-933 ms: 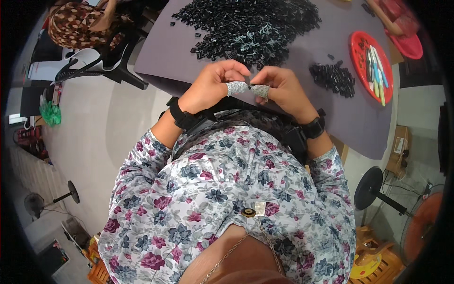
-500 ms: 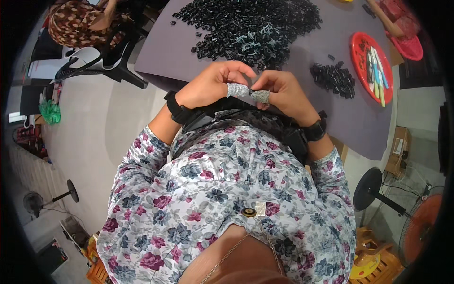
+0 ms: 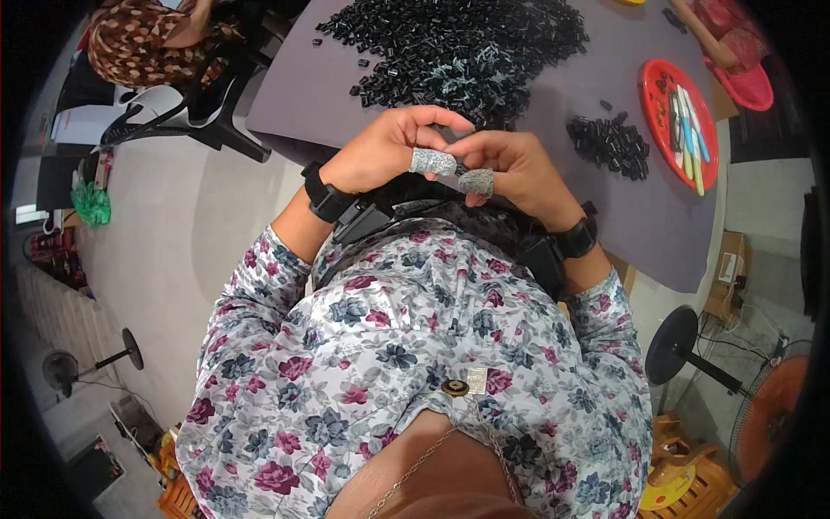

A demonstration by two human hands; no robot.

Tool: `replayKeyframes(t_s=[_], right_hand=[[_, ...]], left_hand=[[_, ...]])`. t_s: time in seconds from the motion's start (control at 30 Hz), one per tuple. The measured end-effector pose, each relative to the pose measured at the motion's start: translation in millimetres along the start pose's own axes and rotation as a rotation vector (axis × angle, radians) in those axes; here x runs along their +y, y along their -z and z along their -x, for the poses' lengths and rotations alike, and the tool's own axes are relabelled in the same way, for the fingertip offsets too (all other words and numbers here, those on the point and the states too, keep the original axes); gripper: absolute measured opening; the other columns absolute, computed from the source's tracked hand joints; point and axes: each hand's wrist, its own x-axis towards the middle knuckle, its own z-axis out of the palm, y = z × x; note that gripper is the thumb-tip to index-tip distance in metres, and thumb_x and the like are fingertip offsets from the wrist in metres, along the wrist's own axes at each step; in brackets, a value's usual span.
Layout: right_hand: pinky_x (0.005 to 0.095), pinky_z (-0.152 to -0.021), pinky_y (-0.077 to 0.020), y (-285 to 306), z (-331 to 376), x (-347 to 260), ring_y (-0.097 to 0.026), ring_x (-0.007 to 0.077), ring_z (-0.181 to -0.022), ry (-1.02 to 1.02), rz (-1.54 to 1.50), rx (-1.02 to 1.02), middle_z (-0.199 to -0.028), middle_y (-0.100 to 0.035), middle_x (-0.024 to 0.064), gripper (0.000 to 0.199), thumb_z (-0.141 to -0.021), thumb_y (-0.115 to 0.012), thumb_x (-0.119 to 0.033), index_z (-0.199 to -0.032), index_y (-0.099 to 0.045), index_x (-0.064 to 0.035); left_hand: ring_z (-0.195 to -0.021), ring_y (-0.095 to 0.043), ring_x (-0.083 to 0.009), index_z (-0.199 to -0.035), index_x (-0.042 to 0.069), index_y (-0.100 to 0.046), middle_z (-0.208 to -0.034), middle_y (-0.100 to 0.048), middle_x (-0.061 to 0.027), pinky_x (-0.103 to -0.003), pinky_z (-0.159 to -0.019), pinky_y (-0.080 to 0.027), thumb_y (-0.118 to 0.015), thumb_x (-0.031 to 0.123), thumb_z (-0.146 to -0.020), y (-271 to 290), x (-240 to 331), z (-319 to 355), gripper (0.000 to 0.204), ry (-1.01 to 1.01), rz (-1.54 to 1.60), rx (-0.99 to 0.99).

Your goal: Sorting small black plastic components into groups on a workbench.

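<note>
Both my hands are up at the table's near edge, fingers bent, tips meeting. Small black piece (image 3: 461,168) sits between my thumbs; dark, mostly hidden, exact shape unclear. My right hand (image 3: 521,169) pinches it between thumb and curled forefinger. My left hand (image 3: 385,149) has its thumb tip up against it, forefinger arched over toward the right fingers; can't tell if that one is actually gripping. Left thumb cover (image 3: 432,162): silvery, rough, crinkled wrap. Right thumb cover (image 3: 476,182): duller grey-olive, grainy. Black straps on both wrists, floral-print fabric sleeves.

Past my hands, a big loose heap (image 3: 415,52) of short black pieces, glossy, stubby, with thin pale grey-blue slivers (image 3: 462,73) scattered on its near part. Smaller black pile (image 3: 608,145) off to the right, same chunky look. Matte grey-purple tabletop (image 3: 546,108) under all of it. Red tray (image 3: 654,73), smooth, rounded, at the right edge, holding slim long-handled tools (image 3: 689,138) in white, blue and yellow-green, plus dark bits beside them.
</note>
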Motion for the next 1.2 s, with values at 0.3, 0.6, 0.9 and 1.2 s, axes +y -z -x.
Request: replayKeyframes(t_s=[0.3, 0.6, 0.9, 1.2], right_hand=[[0.0260, -0.069, -0.0622, -6, 6, 3, -0.071, 0.0109, -0.084, 0.006, 0.107, 0.013, -0.097, -0.073, 0.0053, 0.030, -0.094, -0.058, 0.005, -0.122, -0.066, -0.0039], [0.0250, -0.064, -0.0579, 4, 3, -1, -0.074, 0.0159, -0.078, -0.033, 0.039, -0.106, -0.093, -0.072, 0.0067, 0.037, -0.094, -0.057, 0.007, -0.129, -0.064, -0.0046], [0.0218, -0.062, -0.0544, 9, 1, 11, -0.066, 0.0077, -0.074, -0.002, 0.090, -0.046, -0.089, -0.069, -0.0001, 0.034, -0.085, -0.062, 0.009, -0.115, -0.071, -0.0029], [0.0330, -0.063, -0.0535, -3, 5, 7, -0.067, 0.0166, -0.072, 0.228, 0.695, 0.205, -0.084, -0.066, 0.0041, 0.031, -0.079, -0.075, -0.002, -0.107, -0.063, -0.0053]], left_hand=[[-0.084, -0.070, -0.0084, -0.137, -0.001, -0.058, -0.097, -0.076, -0.0055, -0.023, -0.079, -0.054, -0.073, 0.003, -0.092, -1, -7, -2, 0.048, 0.035, 0.016, 0.008], [-0.086, -0.070, -0.0077, -0.139, 0.001, -0.058, -0.097, -0.077, -0.0041, -0.024, -0.080, -0.054, -0.078, 0.006, -0.090, 12, -6, -6, 0.053, 0.041, 0.034, -0.141], [-0.084, -0.071, -0.0077, -0.140, -0.001, -0.057, -0.097, -0.077, -0.0056, -0.023, -0.080, -0.055, -0.077, 0.004, -0.090, 8, -14, -7, 0.054, 0.080, 0.064, -0.091], [-0.089, -0.072, -0.0098, -0.137, -0.001, -0.059, -0.102, -0.076, -0.0057, -0.024, -0.083, -0.057, -0.075, 0.000, -0.089, -2, -17, -13, 0.050, 0.085, 0.145, 0.058]])
